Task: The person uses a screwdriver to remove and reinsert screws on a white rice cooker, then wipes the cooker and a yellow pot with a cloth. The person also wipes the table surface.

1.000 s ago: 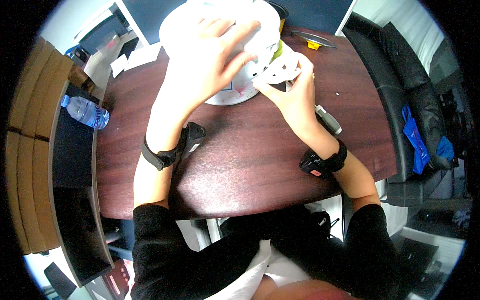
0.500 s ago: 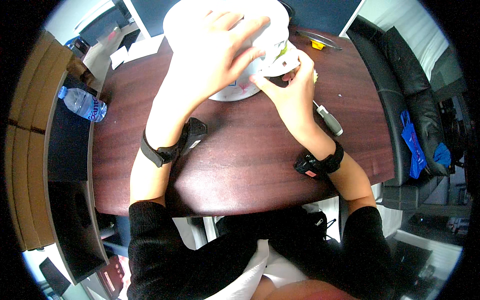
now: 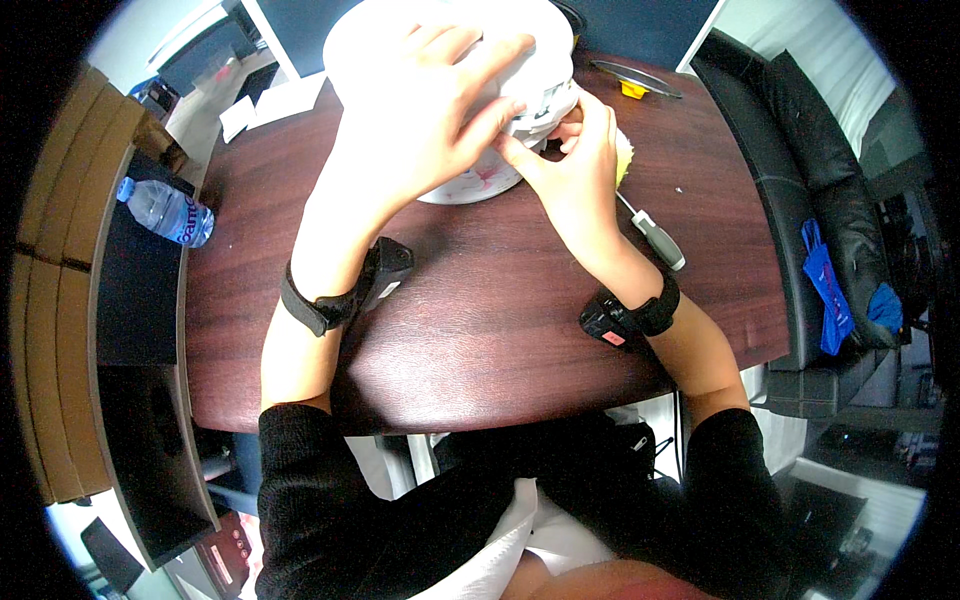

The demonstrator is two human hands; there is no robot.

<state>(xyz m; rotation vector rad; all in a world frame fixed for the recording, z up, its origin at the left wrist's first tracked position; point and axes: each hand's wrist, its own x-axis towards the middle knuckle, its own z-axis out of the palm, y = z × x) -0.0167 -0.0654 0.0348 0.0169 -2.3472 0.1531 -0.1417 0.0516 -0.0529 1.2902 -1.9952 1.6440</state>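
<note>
Left hand (image 3: 425, 115) rests splayed on a rounded white plastic appliance (image 3: 548, 38). Right hand (image 3: 572, 168), curled, pinches a white plastic piece (image 3: 541, 124).

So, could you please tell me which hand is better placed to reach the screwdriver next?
Probably the right hand: the screwdriver lies beside its forearm, which stands between that tool and the left hand, spread over the white housing.
</note>
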